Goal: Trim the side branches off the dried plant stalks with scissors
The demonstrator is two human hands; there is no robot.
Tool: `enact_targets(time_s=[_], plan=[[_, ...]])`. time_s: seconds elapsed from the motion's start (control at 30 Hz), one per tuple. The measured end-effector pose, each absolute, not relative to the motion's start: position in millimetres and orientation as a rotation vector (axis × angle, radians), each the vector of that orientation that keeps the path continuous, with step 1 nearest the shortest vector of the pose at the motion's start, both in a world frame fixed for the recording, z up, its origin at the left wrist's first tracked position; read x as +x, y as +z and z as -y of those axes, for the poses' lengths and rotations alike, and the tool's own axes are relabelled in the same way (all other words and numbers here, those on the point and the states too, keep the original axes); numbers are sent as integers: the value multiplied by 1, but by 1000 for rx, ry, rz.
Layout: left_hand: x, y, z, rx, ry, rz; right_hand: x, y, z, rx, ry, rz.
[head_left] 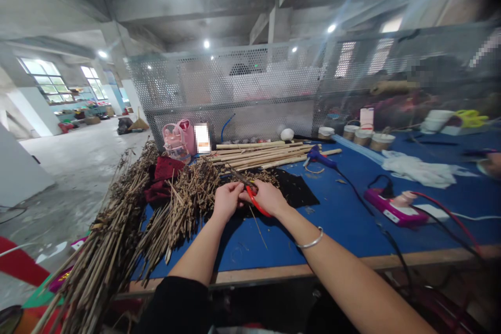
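Red-handled scissors (256, 202) are in my right hand (266, 195), its fingers wrapped round the handle and the blades pointing up and left. Close beside it, my left hand (228, 201) pinches a thin dried stem (259, 227) whose lower end slants down over the blue tabletop (242, 255). The two hands nearly touch. Cut dried stalks (183, 203) lie heaped just left of my left hand. Under and behind my hands is a black cloth (297, 188) with bits of dried plant on it.
Long dried stalks (105, 240) overhang the table's left edge. Pale sticks (266, 156) lie behind my hands, with a blue glue gun (321, 156) to their right. Farther right are a purple power strip (395, 209), cables and a white glove (422, 167). A perforated metal screen (235, 78) stands behind.
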State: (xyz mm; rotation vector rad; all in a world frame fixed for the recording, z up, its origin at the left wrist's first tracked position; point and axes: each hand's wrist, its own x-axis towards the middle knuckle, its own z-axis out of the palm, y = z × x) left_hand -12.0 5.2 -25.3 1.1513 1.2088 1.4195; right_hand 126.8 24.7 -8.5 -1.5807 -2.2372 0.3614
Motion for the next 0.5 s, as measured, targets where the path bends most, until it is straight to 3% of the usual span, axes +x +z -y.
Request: enact_targets(time_s=[0.5], plan=[[-13,-23,-3,1205,1403,-1321,128,-7,-23,-1524,328,2307]])
